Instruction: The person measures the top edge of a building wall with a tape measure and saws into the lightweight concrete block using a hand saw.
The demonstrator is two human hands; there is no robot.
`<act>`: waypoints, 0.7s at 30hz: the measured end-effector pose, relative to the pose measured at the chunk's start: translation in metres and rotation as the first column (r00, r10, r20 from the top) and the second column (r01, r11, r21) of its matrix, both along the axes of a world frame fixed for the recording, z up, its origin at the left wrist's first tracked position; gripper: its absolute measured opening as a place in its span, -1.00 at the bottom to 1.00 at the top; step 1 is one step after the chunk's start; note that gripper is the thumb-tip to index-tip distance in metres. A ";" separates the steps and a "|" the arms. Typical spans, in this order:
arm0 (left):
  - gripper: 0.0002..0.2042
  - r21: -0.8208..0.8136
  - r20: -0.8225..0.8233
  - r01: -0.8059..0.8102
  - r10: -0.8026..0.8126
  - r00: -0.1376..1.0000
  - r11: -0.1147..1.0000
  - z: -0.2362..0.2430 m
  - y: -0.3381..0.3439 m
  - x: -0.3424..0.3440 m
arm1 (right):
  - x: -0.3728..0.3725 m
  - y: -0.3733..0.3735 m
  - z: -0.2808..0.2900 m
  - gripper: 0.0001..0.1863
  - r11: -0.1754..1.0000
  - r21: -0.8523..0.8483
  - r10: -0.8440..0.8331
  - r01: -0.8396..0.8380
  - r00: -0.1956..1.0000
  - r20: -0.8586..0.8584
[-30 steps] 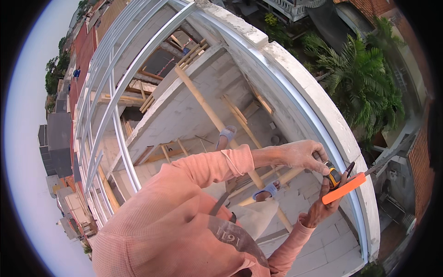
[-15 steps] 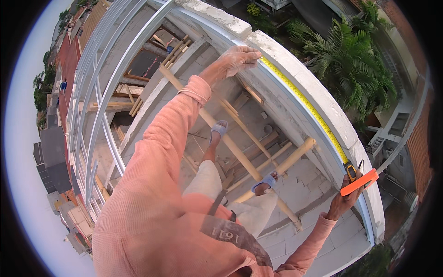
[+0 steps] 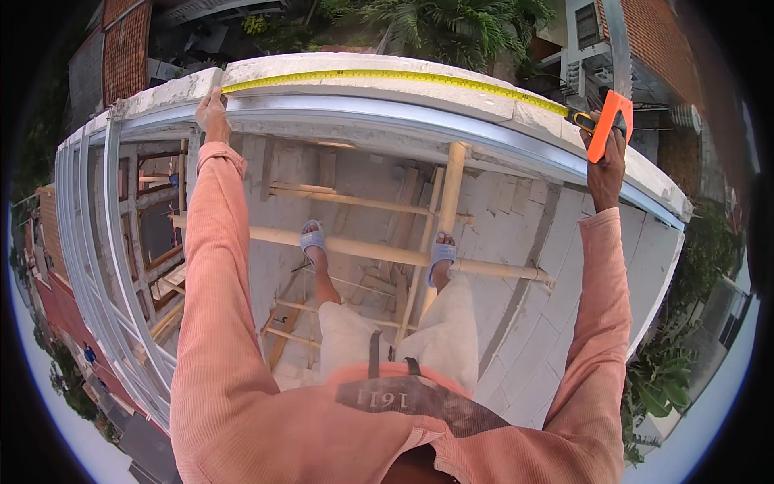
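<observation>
Item: yellow measuring tape. Drawn out flat along the top of the white wall cap, running from my left hand to my right, following the curve of the cap.

Item: my left hand. Arm fully stretched out; fingers closed down on the free end of the tape at the left part of the wall top, pinning it against the cap just above the metal channel.

Item: my right hand. Arm stretched out to the right; fingers wrapped around the orange tape case, gripping it upright at the right part of the wall top. The blade leaves the case through a dark mouth and lies on the cap.

Item: metal channel. Pale grey, running along the inner edge of the wall just under the tape; more grey rails curve down the left side.

Item: bamboo scaffold pole. Horizontal, under both my feet in blue sandals; an upright pole crosses it and rises to the wall top between my hands.

Item: block wall face. Whitish, falling away below the channel.

Item: surroundings. Palm fronds and tiled roofs beyond the wall, well below.
</observation>
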State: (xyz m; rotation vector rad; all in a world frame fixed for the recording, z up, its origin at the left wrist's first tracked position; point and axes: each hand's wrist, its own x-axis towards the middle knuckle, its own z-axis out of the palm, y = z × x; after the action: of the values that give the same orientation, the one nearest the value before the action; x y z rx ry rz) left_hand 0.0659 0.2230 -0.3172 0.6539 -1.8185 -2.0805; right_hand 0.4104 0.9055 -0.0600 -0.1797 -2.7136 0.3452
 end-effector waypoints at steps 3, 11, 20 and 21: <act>-0.79 0.023 0.002 -0.013 0.013 1.000 1.000 0.007 -0.036 -0.009 | 0.010 0.020 -0.017 -0.63 0.999 0.044 -0.019 0.021 0.999 -0.025; -0.71 -0.194 0.032 0.106 -0.101 0.994 0.975 0.006 -0.023 0.002 | 0.047 0.045 -0.042 -0.62 0.987 -0.028 -0.160 0.159 0.985 -0.064; -0.67 -0.231 0.222 0.232 -0.181 0.958 0.945 0.008 -0.040 -0.010 | 0.053 0.057 -0.055 -0.61 0.965 0.149 -0.213 0.215 0.977 -0.026; -0.67 -0.249 0.220 0.252 -0.199 0.955 0.935 0.017 -0.056 -0.020 | 0.052 0.058 -0.061 -0.63 0.958 0.190 -0.206 0.217 0.976 -0.077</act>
State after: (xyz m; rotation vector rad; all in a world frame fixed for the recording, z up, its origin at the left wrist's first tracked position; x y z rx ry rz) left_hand 0.0462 0.1672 -0.3003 0.6103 -2.3387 -1.8967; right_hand 0.4620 0.9638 -0.1213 -0.3933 -2.6207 0.0181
